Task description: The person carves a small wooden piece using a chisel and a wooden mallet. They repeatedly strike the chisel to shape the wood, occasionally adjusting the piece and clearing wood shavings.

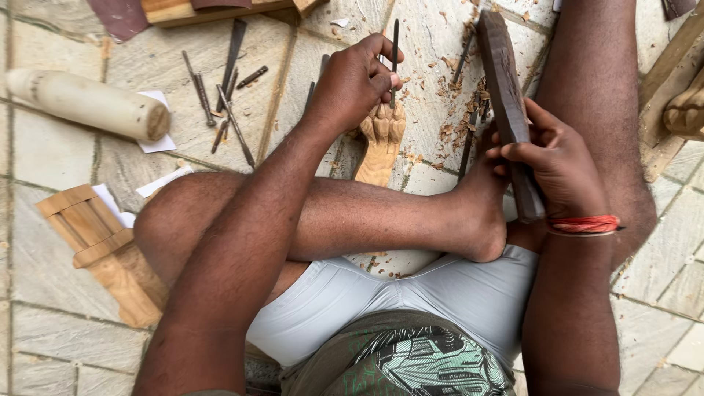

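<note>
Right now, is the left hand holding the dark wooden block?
No, the left hand grips a thin chisel; the right hand holds the dark wooden block.

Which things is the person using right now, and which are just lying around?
In use: thin chisel in left hand; dark wooden mallet in right hand; carved wooden paw piece.

Lying about: spare chisels, pale wooden cylinder, wooden frame piece, wood shavings.

Stone-paved floor in daylight

Pale stone slabs (59,154) with dark joints lie under even light; wood shavings (447,110) scatter right of a pale wooden cylinder (84,103).
</note>
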